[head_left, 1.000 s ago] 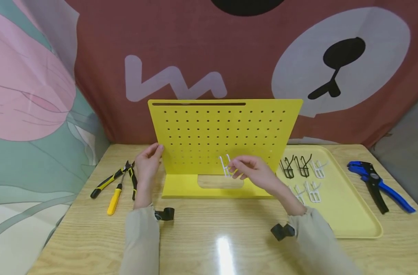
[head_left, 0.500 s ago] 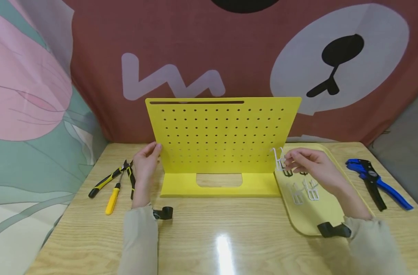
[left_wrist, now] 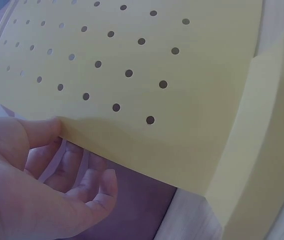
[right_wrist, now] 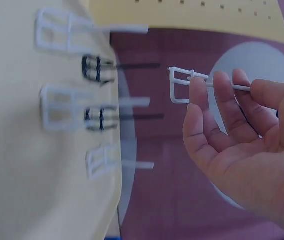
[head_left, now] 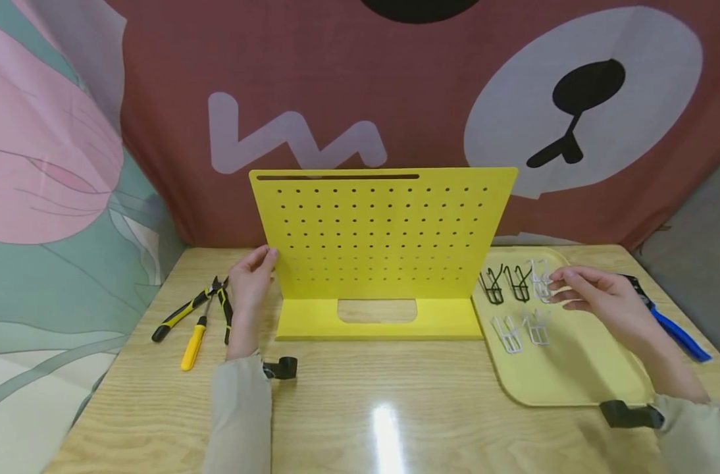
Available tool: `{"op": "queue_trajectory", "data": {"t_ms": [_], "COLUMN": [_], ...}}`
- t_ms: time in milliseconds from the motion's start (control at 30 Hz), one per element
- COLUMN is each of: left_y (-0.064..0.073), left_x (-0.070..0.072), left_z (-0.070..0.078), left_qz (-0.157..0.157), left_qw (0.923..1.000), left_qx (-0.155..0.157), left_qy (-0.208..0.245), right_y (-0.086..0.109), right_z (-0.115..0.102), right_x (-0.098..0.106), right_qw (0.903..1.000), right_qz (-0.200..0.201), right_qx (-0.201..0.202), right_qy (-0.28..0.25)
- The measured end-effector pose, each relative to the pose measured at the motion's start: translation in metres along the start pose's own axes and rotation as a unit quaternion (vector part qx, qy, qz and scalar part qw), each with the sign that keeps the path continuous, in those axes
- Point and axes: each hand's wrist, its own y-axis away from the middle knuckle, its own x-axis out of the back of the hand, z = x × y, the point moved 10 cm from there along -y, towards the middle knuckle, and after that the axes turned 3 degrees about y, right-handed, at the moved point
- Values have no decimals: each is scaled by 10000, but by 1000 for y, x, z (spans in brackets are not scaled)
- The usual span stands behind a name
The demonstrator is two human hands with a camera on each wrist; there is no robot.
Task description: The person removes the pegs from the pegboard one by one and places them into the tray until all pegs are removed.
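A yellow pegboard (head_left: 380,227) stands upright on its yellow base. My left hand (head_left: 250,283) grips its left edge, thumb on the front face and fingers behind, as the left wrist view shows. Over the yellow tray (head_left: 573,382) at the right, my right hand (head_left: 609,303) pinches a white wire pegboard hook (right_wrist: 171,86) between thumb and fingers. Below that hand on the tray are two black hooks (head_left: 518,286) and several white ones (head_left: 508,337). From the head, the held hook overlaps a white hook at the back of the tray.
Left of the board lie black-and-yellow pliers (head_left: 185,316) and a screwdriver with a yellow handle (head_left: 194,345). A blue-and-black hand tool (head_left: 680,336) lies beyond the tray, partly behind the right hand. A printed cloth (head_left: 336,85) hangs behind the wooden table (head_left: 336,408).
My right hand has carried the white hook from in front of the pegboard rightward to above the tray. The left hand keeps its grip on the board's edge.
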Motion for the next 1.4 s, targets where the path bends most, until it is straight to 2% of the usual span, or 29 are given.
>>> {"op": "queue_trajectory", "data": {"t_ms": [100,300,533,733,900,1000,1233,1400], "left_y": [0,0,0,0,0,0,-1,-1], "left_x": [1,0,0,1,0,0,2,1], "left_z": [-1,-1,0,-1,-1,-1,0,-2], "left_qz": [28,16,11,58,31,-4,32,17], "left_qw": [10000,10000,10000,10000,10000,10000,9999,10000], "left_qx": [7,36,58,-8,-39,-39,-47,-66], "left_qy": [-19,39,35,-52,-48,-53,-129,-53], "right_y": [7,22,31,30,32,33,32,33], "right_z": [12,44,68,75,84,88,87,89], "right_x": [10,24,28,27,22,23,22,22], "right_qw": [9998,9961,9921,9916,9862,9857,9917,9908], "right_qz": [63,254,19,-215,-444,-354,-172,-130], "right_qx": [-113,-605,-1058,-1116,-1382,-1416,-1161,-1187], "right_qy": [164,592,678,620,800,841,525,635]}}
